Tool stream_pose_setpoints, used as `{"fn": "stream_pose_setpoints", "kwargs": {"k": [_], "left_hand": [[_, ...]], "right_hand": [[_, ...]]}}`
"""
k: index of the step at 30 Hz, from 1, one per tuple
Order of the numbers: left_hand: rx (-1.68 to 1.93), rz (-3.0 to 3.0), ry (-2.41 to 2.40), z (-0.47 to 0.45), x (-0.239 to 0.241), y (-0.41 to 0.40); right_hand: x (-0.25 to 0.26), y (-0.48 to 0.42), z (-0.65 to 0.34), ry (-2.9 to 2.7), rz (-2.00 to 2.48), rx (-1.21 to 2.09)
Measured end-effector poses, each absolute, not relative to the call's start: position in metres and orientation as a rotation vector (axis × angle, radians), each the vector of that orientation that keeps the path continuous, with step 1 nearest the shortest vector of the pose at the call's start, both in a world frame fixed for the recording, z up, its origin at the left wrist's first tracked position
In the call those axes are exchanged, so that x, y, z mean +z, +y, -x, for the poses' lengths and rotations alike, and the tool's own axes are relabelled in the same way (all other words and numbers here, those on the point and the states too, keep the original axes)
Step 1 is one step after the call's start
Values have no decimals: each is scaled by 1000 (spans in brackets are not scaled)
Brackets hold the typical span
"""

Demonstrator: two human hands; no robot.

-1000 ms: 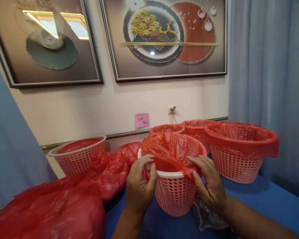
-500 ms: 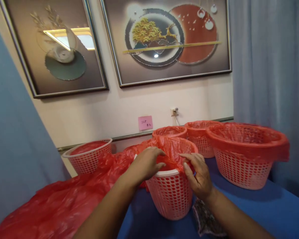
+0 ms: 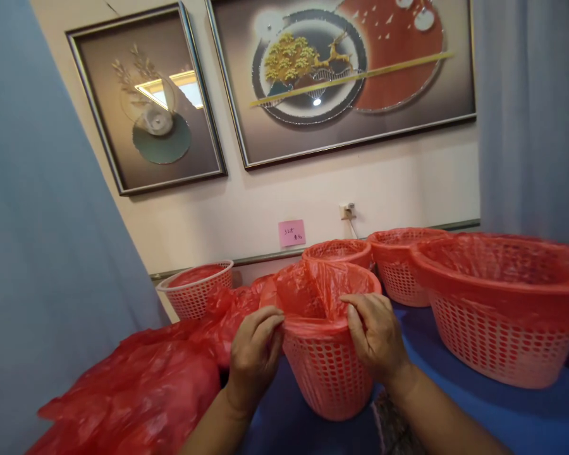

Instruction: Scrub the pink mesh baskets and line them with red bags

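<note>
A white perforated plastic basket (image 3: pixel 334 379) stands in front of me on the blue tabletop. A thin red plastic bag (image 3: pixel 313 291) lines it and folds over its near rim. At the rim's left side, my left hand (image 3: pixel 255 351) pinches the bag's edge between thumb and fingers. My right hand (image 3: pixel 377 335) is closed on the bag at the right side of the rim, its fingertips pointing inward. Both hands touch the basket's rim through the film.
Crumpled red bags (image 3: pixel 146 392) are heaped at left, before another white basket (image 3: pixel 201 294). Behind and to the right stand a small lined basket (image 3: pixel 339 253), another lined basket (image 3: pixel 403 278) and a large oval one (image 3: pixel 502 341). A dark, pale-edged item (image 3: pixel 393 423) lies under my right forearm.
My left hand has come back from over the basket to its near-left rim, drawing the bag over the white front edge. My right hand has closed on the film. The view has shifted left.
</note>
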State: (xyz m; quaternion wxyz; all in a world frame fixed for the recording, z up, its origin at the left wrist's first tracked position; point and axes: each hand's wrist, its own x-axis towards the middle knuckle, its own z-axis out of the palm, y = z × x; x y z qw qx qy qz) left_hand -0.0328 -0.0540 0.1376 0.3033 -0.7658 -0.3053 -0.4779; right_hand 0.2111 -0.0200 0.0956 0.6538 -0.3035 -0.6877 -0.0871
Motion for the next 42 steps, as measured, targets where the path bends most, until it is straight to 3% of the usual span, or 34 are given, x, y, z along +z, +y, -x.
{"fn": "stream_pose_setpoints", "kwargs": {"k": [13,15,19,24,30,42], "left_hand": [[-1682,1862,-977,53,35,-31],[-1938,1878,-1209,54,28,-33],[-2886,1551,-1649,60,36,-31],[-3285,1541,-1657,67,77,-9],[-3568,1449,-1629,65,99,20],[-3646,1441,-1709,60,52,19]], "right_hand": [[95,-23,-211,-1614,640,-211],[92,-22,-211,-1616,625,-236],[87,-19,-211,-1601,610,-279],[85,-19,-213,-1617,598,-286],[85,-20,-213,-1615,595,-296],[84,-20,-211,-1603,612,-330]]}}
